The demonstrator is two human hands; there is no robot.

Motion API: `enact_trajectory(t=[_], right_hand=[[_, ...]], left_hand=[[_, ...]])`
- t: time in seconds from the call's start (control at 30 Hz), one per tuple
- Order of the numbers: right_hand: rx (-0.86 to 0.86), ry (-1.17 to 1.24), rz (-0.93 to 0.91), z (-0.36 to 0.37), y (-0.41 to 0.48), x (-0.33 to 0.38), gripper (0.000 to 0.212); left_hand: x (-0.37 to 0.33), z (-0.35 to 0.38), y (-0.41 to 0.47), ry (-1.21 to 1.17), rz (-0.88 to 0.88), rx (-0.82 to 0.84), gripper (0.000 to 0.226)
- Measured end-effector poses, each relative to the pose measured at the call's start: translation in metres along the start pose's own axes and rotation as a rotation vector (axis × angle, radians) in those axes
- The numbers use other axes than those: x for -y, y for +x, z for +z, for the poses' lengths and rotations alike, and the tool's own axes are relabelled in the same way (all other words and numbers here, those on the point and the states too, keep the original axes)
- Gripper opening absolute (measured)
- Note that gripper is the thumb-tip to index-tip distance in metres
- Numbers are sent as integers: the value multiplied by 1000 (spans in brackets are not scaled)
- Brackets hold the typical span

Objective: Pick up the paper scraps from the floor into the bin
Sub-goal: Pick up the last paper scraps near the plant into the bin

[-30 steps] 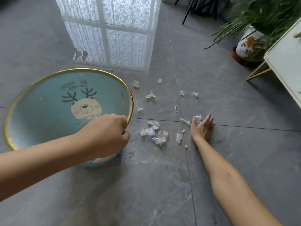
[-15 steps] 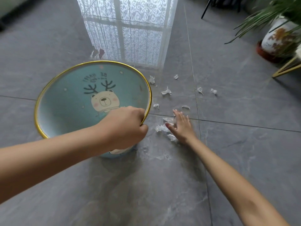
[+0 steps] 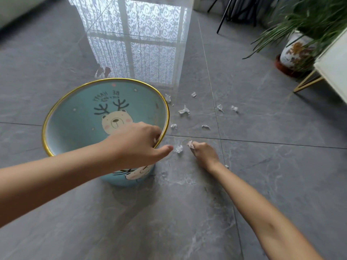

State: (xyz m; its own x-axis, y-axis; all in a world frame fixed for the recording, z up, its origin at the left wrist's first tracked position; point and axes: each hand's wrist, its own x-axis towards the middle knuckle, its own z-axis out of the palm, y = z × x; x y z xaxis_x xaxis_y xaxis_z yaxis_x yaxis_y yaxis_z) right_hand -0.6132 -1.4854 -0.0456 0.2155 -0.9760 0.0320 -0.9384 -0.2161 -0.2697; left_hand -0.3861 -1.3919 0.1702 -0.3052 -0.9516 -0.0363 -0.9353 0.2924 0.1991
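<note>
Across the glossy grey floor (image 3: 262, 184), which fills most of the view, the pickup looks barely begun to me. No paper shows on the visible inside of the bin (image 3: 75, 128), though its bottom is hidden behind the left hand (image 3: 139, 145).

That blue bin with its gold rim looks light and is held at one point only. A pull on the rim could tip it or slide it on the smooth tile just as a load comes over. The left hand grips the near right part of the rim, fingers hooked inside and thumb stretched outside toward the paper.

The right hand (image 3: 204, 154) is down on the floor just right of the bin. Its fingers are curled round a bunch of paper scraps (image 3: 190, 144) whose white tip pokes out in front. The bunch is crumpled and loose, so bits could drop out on the lift, and a full fist will struggle to take more.

One scrap (image 3: 178, 148) lies between the two hands, just off the left thumb tip. Further loose scraps (image 3: 184, 110) lie scattered beyond both hands, past the tile joint and off the bin's far right side. A tiny fleck (image 3: 226, 166) sits beside the right wrist, easy to miss.
</note>
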Motion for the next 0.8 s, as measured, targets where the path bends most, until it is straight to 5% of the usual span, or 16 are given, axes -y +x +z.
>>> enact_trajectory(t=[0.13,0.43,0.53,0.7,0.8], right_hand=[[-258,572,206,-60,13,24,50],[-372,1287,-35,-205,19,175,45],[-331,1183,-128,-206,17,221,50],[-193,994,-98,-183,15,254,51],[136,591,-117,-189,4,256,48]], left_hand=[[2,-6,-18,179,78,-41,38],[11,6,-66,304,30,-1,17],[15,5,-71,367,131,-50,42],[6,9,-70,347,54,3,38],[8,7,-70,334,19,24,41]])
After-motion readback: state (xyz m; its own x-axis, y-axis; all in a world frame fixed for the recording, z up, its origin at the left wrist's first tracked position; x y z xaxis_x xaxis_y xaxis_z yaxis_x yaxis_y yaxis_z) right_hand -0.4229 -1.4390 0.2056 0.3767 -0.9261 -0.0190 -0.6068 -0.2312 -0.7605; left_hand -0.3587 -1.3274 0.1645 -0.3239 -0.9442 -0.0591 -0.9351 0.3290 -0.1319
